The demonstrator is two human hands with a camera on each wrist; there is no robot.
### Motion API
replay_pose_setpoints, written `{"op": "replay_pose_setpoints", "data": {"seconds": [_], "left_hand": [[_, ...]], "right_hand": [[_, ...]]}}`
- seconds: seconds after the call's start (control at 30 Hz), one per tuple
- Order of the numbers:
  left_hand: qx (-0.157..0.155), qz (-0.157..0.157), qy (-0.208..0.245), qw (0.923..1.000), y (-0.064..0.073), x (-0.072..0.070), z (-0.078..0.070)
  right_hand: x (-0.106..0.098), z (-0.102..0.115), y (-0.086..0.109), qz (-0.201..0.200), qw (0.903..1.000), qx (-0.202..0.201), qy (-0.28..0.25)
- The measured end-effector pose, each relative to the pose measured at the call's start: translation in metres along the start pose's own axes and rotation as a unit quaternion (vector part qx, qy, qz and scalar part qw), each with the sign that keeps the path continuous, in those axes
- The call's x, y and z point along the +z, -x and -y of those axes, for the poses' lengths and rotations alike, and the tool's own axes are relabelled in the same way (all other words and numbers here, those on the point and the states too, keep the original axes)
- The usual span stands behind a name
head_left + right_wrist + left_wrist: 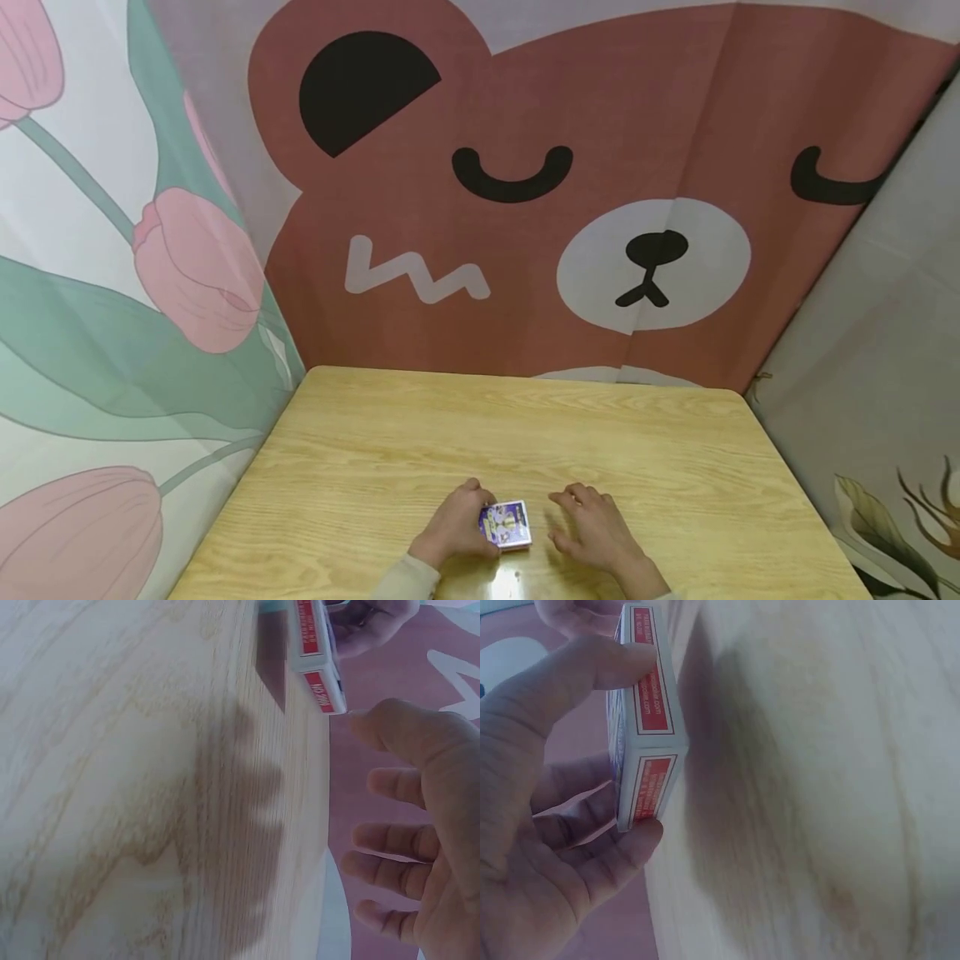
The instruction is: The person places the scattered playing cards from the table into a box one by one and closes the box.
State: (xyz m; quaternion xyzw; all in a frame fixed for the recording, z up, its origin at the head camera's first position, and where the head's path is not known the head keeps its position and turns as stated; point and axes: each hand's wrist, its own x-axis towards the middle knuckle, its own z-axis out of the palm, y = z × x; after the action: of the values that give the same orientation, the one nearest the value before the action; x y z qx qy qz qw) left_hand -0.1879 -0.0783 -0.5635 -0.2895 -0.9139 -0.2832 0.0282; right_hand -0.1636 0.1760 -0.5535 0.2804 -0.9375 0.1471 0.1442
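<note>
In the head view, a small playing card box with a purple printed face is held near the front of the wooden table. My left hand grips it from the left. Up close in the left wrist view, the thumb presses on a white side of the box with red panels, and the fingers hold it from the other side. My right hand is to the right of the box, its fingers loosely bent and holding nothing. The right wrist view has its thumb near a corner of the box.
The light wood table spreads around both hands. Behind it hangs a cloth with a brown bear print. A tulip-print cloth lines the left side, and a pale curtain the right.
</note>
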Motion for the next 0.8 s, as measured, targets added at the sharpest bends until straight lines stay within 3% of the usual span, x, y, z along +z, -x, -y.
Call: {"op": "replay_pose_setpoints", "data": {"seconds": [0.53, 0.63, 0.8], "left_hand": [[-0.022, 0.051, 0.021, 0.9982, -0.003, 0.012, 0.008], [-0.032, 0.056, 0.000, 0.9979, -0.003, 0.010, 0.007], [-0.051, 0.048, -0.081, 0.9943, -0.003, -0.002, -0.004]], "right_hand": [[0.003, -0.005, 0.001, -0.007, 0.9999, 0.002, 0.014], [0.002, -0.005, 0.002, -0.007, 0.9998, 0.004, 0.020], [-0.005, -0.002, 0.001, -0.012, 0.9990, 0.027, 0.034]]}}
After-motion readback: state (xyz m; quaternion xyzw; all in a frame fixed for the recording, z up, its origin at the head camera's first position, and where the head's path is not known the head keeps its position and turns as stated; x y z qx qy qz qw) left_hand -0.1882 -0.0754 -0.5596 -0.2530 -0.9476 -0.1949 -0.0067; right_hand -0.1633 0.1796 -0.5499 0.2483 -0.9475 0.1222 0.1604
